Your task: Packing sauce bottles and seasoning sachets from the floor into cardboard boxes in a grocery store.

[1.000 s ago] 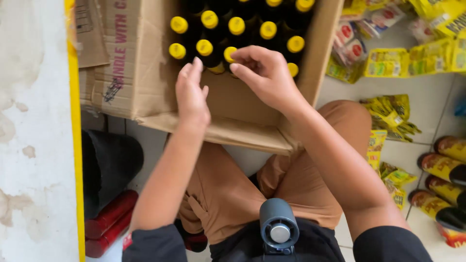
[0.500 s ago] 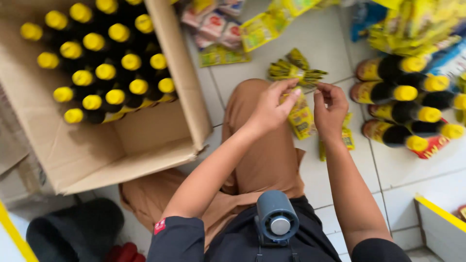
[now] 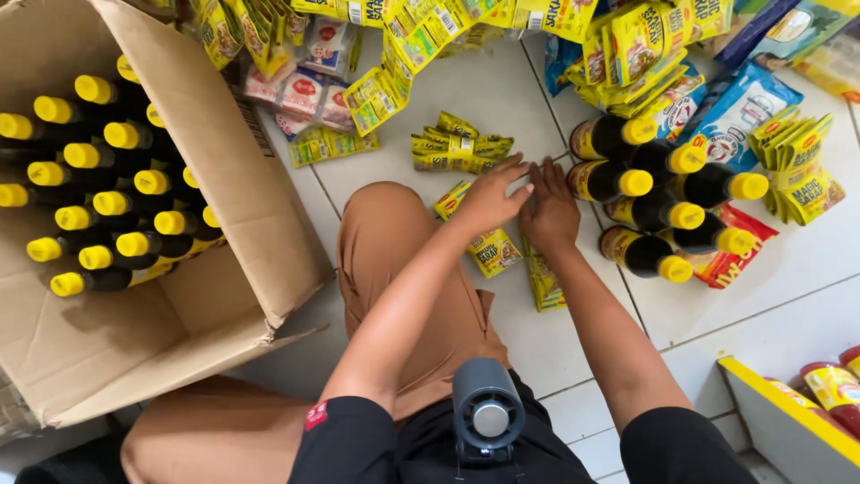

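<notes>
White floor tiles (image 3: pixel 788 305) lie strewn with glossy goods beside a big cardboard box (image 3: pixel 224 224) packed with dark, yellow-capped bottles (image 3: pixel 98 202). Both forearms stretch forward over the knee, and the left hand (image 3: pixel 491 199) and right hand (image 3: pixel 550 215) meet, fingers half curled, over crinkly yellow sachets (image 3: pixel 497 251); whether they grip one I cannot tell.

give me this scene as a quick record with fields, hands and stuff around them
left hand: over yellow sachets on the tiled floor, fingers spread
right hand: beside the left, touching it, on the sachet strip
holding: cannot tell for either hand
right of hands: dark bottles with yellow caps, lying down
left: open cardboard box of the same bottles
far side: more sachet packs
</notes>
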